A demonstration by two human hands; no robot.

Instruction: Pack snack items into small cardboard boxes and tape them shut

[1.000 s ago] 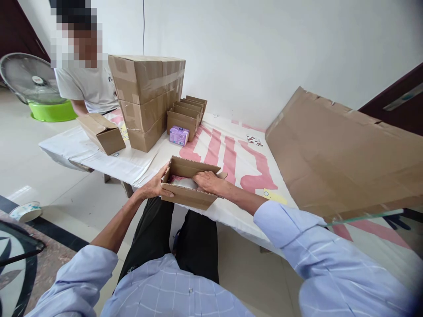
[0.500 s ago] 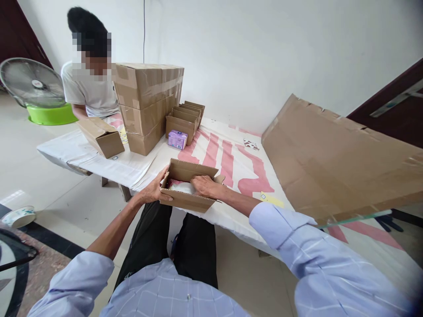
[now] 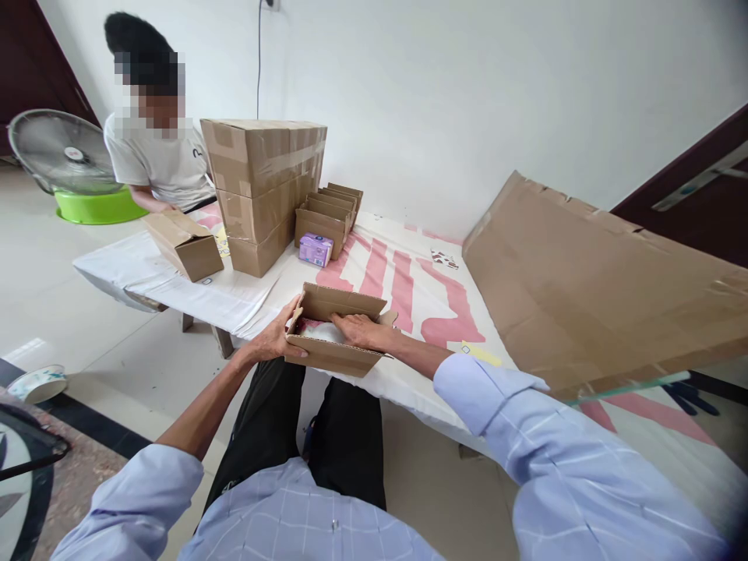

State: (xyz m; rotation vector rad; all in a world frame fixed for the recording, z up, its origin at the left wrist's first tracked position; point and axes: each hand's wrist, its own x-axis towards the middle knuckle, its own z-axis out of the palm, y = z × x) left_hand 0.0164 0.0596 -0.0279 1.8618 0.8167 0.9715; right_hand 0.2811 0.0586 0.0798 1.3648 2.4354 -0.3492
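Note:
An open cardboard box (image 3: pixel 334 360) sits at the near edge of the table with its flaps raised. My left hand (image 3: pixel 276 336) grips its left end, fingers spread along the outside wall and the rim. Inside lie a white, rounded thing (image 3: pixel 325 333) and something red and white beside it; their kind cannot be made out. My right hand (image 3: pixel 363 330) reaches into the box from the right, fingers stretched out over the white thing. The lower part of that hand is hidden by the box's front wall.
Stacked taped cartons (image 3: pixel 254 195) stand at the left, with several open boxes (image 3: pixel 321 222) and a purple package (image 3: pixel 316 249) beside them. Another box (image 3: pixel 185 245) lies near a seated person (image 3: pixel 157 160). A large cardboard sheet (image 3: pixel 608 296) leans at the right.
My right hand's fingers have stretched out farther to the left inside the box, from a more curled shape. My left hand keeps its hold on the box. The view has shifted slightly.

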